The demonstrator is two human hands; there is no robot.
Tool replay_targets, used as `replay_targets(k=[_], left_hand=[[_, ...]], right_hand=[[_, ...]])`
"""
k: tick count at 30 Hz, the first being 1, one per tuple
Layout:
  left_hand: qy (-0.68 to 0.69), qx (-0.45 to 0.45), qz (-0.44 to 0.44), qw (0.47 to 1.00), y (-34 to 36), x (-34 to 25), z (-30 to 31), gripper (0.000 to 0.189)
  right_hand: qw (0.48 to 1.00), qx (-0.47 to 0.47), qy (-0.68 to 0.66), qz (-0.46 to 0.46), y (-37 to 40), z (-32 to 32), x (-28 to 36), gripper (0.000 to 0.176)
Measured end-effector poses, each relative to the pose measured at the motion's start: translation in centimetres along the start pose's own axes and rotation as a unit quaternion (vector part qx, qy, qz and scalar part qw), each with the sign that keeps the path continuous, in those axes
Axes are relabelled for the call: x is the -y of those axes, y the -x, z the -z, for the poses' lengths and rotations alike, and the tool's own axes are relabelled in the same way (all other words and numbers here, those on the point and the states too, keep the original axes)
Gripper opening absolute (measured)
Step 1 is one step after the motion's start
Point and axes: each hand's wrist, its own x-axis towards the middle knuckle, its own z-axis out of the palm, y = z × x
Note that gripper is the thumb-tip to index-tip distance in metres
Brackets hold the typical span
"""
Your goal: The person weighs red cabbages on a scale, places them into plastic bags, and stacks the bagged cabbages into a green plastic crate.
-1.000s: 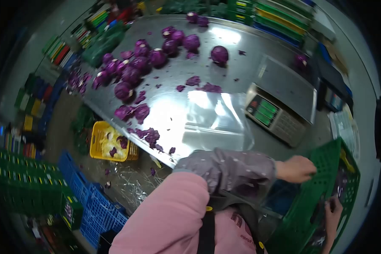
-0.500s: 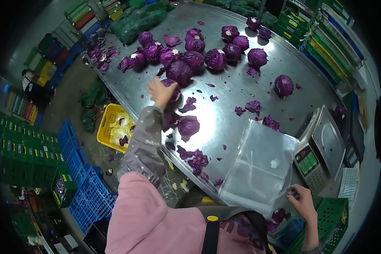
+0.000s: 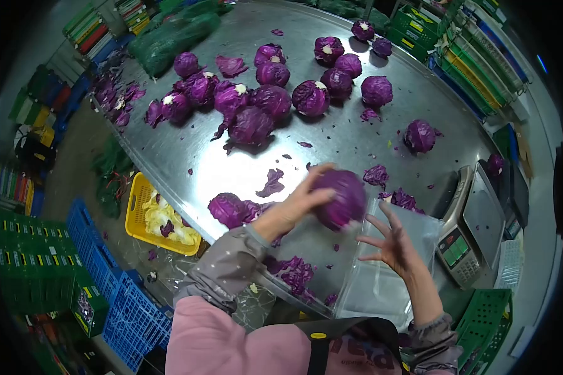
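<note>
My left hand [image 3: 299,201] grips a red cabbage [image 3: 344,201] from its left side, holding it above the metal table [image 3: 331,153]. The cabbage is slightly blurred, and a pale stem end shows at its lower edge. My right hand [image 3: 391,245] is open with fingers spread, just to the right of the cabbage and over a stack of clear plastic bags [image 3: 375,290]. A visible gap separates my right fingers from the cabbage. Left of my left wrist lies another red cabbage [image 3: 227,209]. Purple leaf scraps [image 3: 293,272] lie below my left forearm.
Several red cabbages [image 3: 272,101] are grouped across the far part of the table. To the right stands a weighing scale [image 3: 458,250] beside a green crate [image 3: 483,325]. A yellow crate [image 3: 133,215] with pale leaves sits left of the table edge, near blue crates [image 3: 131,319].
My left hand has picked up a cabbage from the table's left side and carried it right, towards me. My right hand has risen from the bags' lower edge and spread its fingers.
</note>
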Motion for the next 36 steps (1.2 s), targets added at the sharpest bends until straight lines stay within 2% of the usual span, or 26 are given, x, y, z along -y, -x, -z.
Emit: replay_targets(k=[1, 2, 3, 5, 6, 7, 9, 11, 13, 15, 16, 17, 18, 19, 21, 22, 23, 24, 25, 26, 27, 29, 32, 33, 35, 36], left_hand=[[0.01, 0.056, 0.036, 0.998, -0.4, -1.2, -2.1, 0.067], [0.007, 0.106, 0.023, 0.994, -1.6, -1.3, -3.2, 0.068], [0.005, 0.156, 0.011, 0.988, -2.8, -1.2, -3.9, 0.07], [-0.006, 0.169, -0.013, 0.985, -6.3, -1.3, -3.1, 0.073], [-0.192, 0.077, -0.076, 0.975, -8.3, -1.4, -2.0, 0.075], [-0.367, -0.018, -0.137, 0.92, -10.5, -1.4, -0.6, 0.077], [-0.548, -0.163, -0.305, 0.762, -16.2, 0.0, 4.9, 0.082], [-0.647, -0.268, -0.291, 0.652, -19.0, -1.9, 8.4, 0.087], [-0.7, -0.298, -0.19, 0.621, -20.2, -3.6, 10.0, 0.09], [-0.703, -0.286, -0.175, 0.627, -21.7, -3.2, 10.9, 0.092], [-0.725, -0.265, -0.129, 0.622, -21.7, -3.2, 10.5, 0.091], [-0.745, -0.244, -0.082, 0.615, -21.7, -3.1, 10.2, 0.09], [-0.74, -0.248, -0.115, 0.614, -21.6, -2.9, 10.3, 0.086], [-0.743, -0.244, -0.116, 0.613, -21.6, -2.9, 10.4, 0.086], [-0.694, -0.257, -0.155, 0.655, -21.5, -2.7, 10.5, 0.082], [-0.638, -0.247, -0.147, 0.714, -21.4, -2.8, 10.3, 0.081], [-0.64, -0.241, -0.144, 0.715, -21.1, -2.6, 9.8, 0.081], [-0.414, -0.212, -0.086, 0.881, -20.5, -2.3, 9.2, 0.08], [-0.154, -0.165, -0.018, 0.974, -20.0, -2.2, 8.5, 0.079], [-0.028, -0.101, 0.001, 0.994, -19.0, -2.0, 7.5, 0.076], [0.045, -0.087, 0.005, 0.995, -18.1, -1.9, 5.9, 0.074], [0.129, 0.002, 0.022, 0.991, -16.3, -2.0, 2.8, 0.072], [0.138, 0.06, 0.042, 0.988, -13.8, -2.1, -2.1, 0.07], [0.141, 0.071, 0.062, 0.985, -13.1, -2.2, -3.8, 0.07], [-0.063, 0.12, -0.007, 0.991, -11.4, -2.0, -7.4, 0.074], [-0.14, 0.134, -0.003, 0.981, -10.1, -1.8, -9.4, 0.078]], right_hand=[[0.994, 0.034, -0.101, 0.014, -0.8, -0.1, 0.1, 0.096], [0.99, -0.017, -0.141, 0.012, -0.9, 0.7, -0.3, 0.094], [0.973, -0.077, -0.206, 0.066, -1.3, 2.3, -1.4, 0.089], [0.944, -0.137, -0.279, 0.115, 0.3, 2.2, 0.5, 0.082], [0.945, -0.143, -0.252, 0.152, 0.8, 4.0, 0.8, 0.08], [0.944, -0.149, -0.227, 0.189, 1.8, 6.3, 1.3, 0.078], [0.903, -0.294, -0.224, 0.221, 4.3, 9.8, 3.3, 0.077], [0.869, -0.399, -0.088, 0.281, 7.1, 16.4, 4.8, 0.074], [0.802, -0.527, 0.051, 0.277, 9.3, 20.9, 7.4, 0.07], [0.637, -0.652, 0.31, 0.27, 11.5, 26.8, 8.8, 0.068], [0.636, -0.655, 0.308, 0.269, 12.1, 28.4, 9.3, 0.068], [0.575, -0.676, 0.39, 0.244, 12.7, 29.6, 9.6, 0.069], [0.51, -0.689, 0.467, 0.216, 13.1, 30.8, 9.8, 0.07], [0.51, -0.692, 0.464, 0.214, 13.5, 32.0, 9.6, 0.07], [0.476, -0.663, 0.542, 0.199, 14.2, 34.1, 9.0, 0.071], [0.507, -0.661, 0.524, 0.179, 14.6, 34.5, 9.3, 0.072], [0.508, -0.664, 0.522, 0.172, 14.7, 33.8, 9.7, 0.072], [0.454, -0.661, 0.576, 0.158, 14.7, 32.8, 10.1, 0.072], [0.397, -0.655, 0.627, 0.143, 14.5, 31.5, 10.5, 0.071], [0.366, -0.642, 0.653, 0.165, 14.2, 30.3, 10.8, 0.07], [0.335, -0.627, 0.679, 0.184, 13.8, 28.6, 11.0, 0.069], [0.631, -0.548, 0.488, 0.251, 10.7, 20.8, 11.0, 0.063], [0.81, -0.4, 0.383, 0.194, 7.7, 12.9, 8.8, 0.065], [0.844, -0.34, 0.36, 0.207, 6.9, 10.6, 7.8, 0.07], [0.89, -0.27, 0.313, 0.196, 6.2, 6.7, 6.8, 0.076], [0.896, -0.255, 0.309, 0.192, 6.1, 5.6, 6.1, 0.076]])
